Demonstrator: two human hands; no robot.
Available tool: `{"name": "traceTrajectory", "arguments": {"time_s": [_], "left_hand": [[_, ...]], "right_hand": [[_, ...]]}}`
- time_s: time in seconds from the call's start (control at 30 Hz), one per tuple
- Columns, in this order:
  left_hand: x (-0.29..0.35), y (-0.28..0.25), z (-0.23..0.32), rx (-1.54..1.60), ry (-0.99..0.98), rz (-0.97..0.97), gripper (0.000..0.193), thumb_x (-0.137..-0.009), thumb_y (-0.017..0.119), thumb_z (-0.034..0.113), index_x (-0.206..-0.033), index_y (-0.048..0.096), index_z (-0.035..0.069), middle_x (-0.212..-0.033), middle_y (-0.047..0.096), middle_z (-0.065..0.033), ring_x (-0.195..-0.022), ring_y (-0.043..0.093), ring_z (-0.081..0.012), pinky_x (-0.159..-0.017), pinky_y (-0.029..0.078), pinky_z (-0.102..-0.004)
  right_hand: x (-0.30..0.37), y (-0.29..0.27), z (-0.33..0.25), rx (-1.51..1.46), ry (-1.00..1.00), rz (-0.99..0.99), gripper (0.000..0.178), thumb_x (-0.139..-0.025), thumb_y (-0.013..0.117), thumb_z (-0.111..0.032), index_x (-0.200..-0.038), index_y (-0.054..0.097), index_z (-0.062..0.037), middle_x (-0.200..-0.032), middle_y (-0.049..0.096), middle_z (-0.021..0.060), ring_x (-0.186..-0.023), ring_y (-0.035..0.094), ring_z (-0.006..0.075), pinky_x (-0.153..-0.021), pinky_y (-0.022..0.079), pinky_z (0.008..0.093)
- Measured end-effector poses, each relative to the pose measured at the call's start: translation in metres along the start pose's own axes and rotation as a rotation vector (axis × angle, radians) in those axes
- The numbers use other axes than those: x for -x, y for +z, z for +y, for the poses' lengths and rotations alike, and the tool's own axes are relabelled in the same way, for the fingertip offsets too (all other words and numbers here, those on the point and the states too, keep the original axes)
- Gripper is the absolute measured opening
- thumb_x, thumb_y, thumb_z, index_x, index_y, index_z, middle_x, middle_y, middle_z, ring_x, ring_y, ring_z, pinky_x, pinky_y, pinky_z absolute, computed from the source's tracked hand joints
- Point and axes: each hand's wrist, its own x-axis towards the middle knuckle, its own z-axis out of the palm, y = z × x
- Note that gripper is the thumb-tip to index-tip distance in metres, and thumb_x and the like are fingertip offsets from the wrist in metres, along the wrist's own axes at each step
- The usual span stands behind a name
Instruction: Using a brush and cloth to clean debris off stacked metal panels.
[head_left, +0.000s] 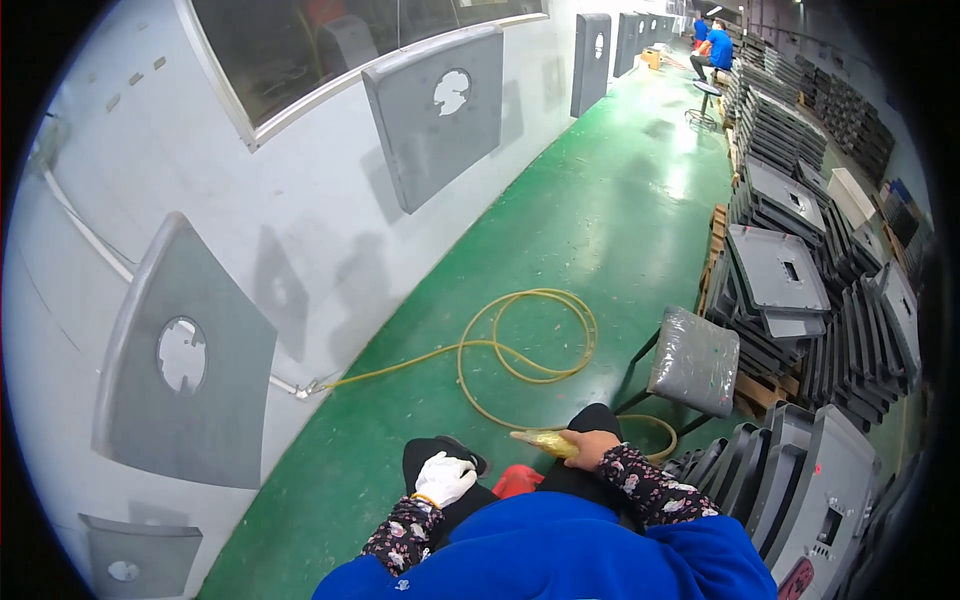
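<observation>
My left hand [445, 479], in a white glove, rests on my left knee with its fingers laid over it, holding nothing. Bare and closed, my right hand [592, 449] lies on my right thigh around a tapering yellow tool [552, 442] whose narrow tip points left. Its exact kind is hard to make out. A yellow hose [462, 372] runs from a wall fitting [302, 391], loops on the floor and passes behind my right knee; where it ends is hidden. Something red [517, 481] shows between my legs.
Grey panels with round pale openings line the left wall, one near [225, 290], one farther [440, 130]. A plastic-wrapped chair [694, 360] stands at front right. Grey panel stacks [780, 270] on pallets fill the right side. People [718, 48] and a round stool [707, 90] are far ahead.
</observation>
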Motion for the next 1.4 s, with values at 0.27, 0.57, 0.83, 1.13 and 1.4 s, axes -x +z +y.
{"name": "traceTrajectory", "arguments": {"time_s": [0.27, 0.57, 0.83, 1.13, 1.4], "left_hand": [[-0.04, -0.05, -0.013, 0.27, -0.321, 0.124, 0.038, -0.087, 0.049, 0.038, -0.111, 0.064, 0.012, -0.113, 0.064, -0.0123, -0.107, 0.057, -0.0343, -0.103, 0.037, -0.0418], [-0.15, -0.251, -0.061, 0.446, -0.302, 0.836, 0.068, -0.088, 0.056, 0.045, -0.14, 0.037, 0.006, -0.143, 0.041, -0.0165, -0.132, 0.039, -0.0293, -0.11, 0.027, -0.0376], [-0.229, -0.382, -0.002, 0.682, 0.016, 0.918, 0.078, -0.084, 0.066, 0.042, -0.139, 0.035, -0.005, -0.14, 0.043, -0.0191, -0.129, 0.041, -0.0249, -0.107, 0.031, -0.0327], [-0.224, -0.373, 0.016, 1.204, 0.022, 0.623, 0.042, -0.077, 0.077, 0.03, -0.1, 0.068, -0.004, -0.095, 0.065, -0.0045, -0.087, 0.058, -0.0117, -0.081, 0.043, -0.0265], [-0.203, -0.364, 0.006, 1.266, 0.013, 0.659, 0.042, -0.08, 0.074, 0.029, -0.109, 0.066, -0.001, -0.108, 0.065, -0.0057, -0.1, 0.057, -0.0129, -0.088, 0.042, -0.0287]], "right_hand": [[0.002, 0.001, 0.005, -0.005, 0.032, 0.04, 0.065, -0.076, 0.068, -0.042, -0.134, 0.047, -0.0218, -0.103, 0.067, 0.0153, -0.097, 0.064, 0.0318, -0.084, 0.049, 0.0414], [0.0, -0.005, -0.01, 0.06, -0.009, 0.022, 0.061, -0.077, 0.067, -0.04, -0.132, 0.047, -0.0217, -0.094, 0.068, 0.015, -0.089, 0.065, 0.0318, -0.078, 0.05, 0.0421], [-0.023, -0.017, -0.008, 0.334, -0.085, -0.134, 0.054, -0.071, 0.068, -0.034, -0.122, 0.055, -0.0217, -0.084, 0.068, 0.0121, -0.083, 0.066, 0.0311, -0.067, 0.05, 0.0447], [-0.043, -0.275, -0.141, -0.305, -0.425, 1.189, 0.063, -0.076, 0.068, -0.027, -0.135, 0.046, -0.0179, -0.073, 0.064, 0.0169, -0.068, 0.063, 0.0348, -0.06, 0.05, 0.0436], [-0.044, -0.25, -0.131, 0.219, -0.469, 0.432, 0.07, -0.071, 0.073, -0.03, -0.136, 0.047, -0.018, -0.088, 0.067, 0.0161, -0.08, 0.066, 0.0331, -0.073, 0.053, 0.041]]}}
